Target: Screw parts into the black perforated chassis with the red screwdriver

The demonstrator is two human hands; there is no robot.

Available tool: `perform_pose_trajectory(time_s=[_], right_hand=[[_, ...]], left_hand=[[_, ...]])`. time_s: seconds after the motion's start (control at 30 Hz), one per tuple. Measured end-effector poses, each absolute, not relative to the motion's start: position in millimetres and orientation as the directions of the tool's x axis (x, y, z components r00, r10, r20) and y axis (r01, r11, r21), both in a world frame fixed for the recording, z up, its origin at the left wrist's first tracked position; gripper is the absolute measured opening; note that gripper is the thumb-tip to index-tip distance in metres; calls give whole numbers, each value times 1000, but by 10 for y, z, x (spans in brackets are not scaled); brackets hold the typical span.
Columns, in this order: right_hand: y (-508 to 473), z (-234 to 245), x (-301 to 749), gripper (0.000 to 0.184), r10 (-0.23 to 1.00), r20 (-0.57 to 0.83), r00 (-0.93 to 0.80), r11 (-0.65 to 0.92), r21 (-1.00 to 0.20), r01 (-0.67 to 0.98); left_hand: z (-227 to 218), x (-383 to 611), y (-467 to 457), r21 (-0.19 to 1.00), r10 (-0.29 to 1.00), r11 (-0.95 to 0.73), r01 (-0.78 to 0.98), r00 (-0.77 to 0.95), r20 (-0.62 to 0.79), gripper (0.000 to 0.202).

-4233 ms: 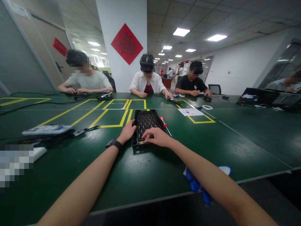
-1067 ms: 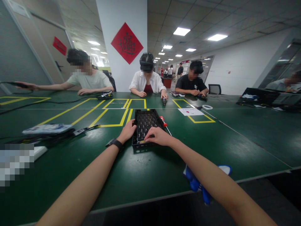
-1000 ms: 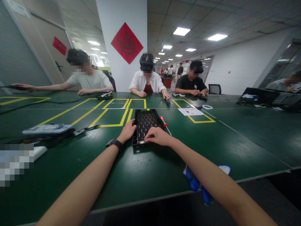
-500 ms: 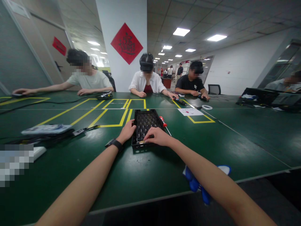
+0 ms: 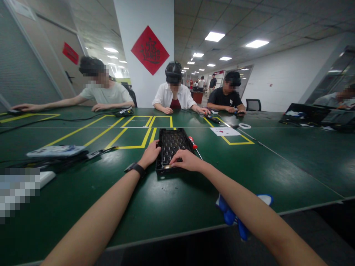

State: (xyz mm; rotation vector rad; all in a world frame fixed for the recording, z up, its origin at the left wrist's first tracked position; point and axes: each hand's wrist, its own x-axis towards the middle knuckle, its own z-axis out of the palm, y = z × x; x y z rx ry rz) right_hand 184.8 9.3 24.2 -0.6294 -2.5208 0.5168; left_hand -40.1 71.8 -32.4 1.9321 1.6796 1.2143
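A black plastic tray [image 5: 174, 138] with a grid of small pockets lies on the green table [image 5: 172, 199] in front of me. My left hand [image 5: 150, 154], with a black watch [image 5: 135, 169] on the wrist, grips the tray's left rim with curled fingers. My right hand [image 5: 187, 161] rests on the tray's near end. Its fingertips are pressed together and down into a pocket, and what they pinch is hidden. A small pale part [image 5: 165, 166] shows at the tray's near edge, beside those fingers.
A red-handled screwdriver [image 5: 192, 142] lies against the tray's right side. Blue gloves [image 5: 230, 216] lie under my right forearm at the table edge. Flat packets and cables [image 5: 55, 152] sit at left. Yellow tape boxes [image 5: 133, 135] and a white sheet [image 5: 224, 131] lie beyond. Three people work across the table.
My hands and the tray have hardly moved. The person at far left has stretched an arm out to the left. The person in white has moved a hand tool to the right.
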Motion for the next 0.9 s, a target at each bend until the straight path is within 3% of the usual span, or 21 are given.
perform_pose_trajectory(time_s=[0.47,0.9], right_hand=[[92,234,1860,13,500,410,-762,842,-435,319],[93,236,1854,15,515,369,-774,825,-460,329]], left_hand=[[-383,-444,776,666,916,-277,693,-18,400,55],[-411,-457,801,669,912,-287,685,-17,409,54]])
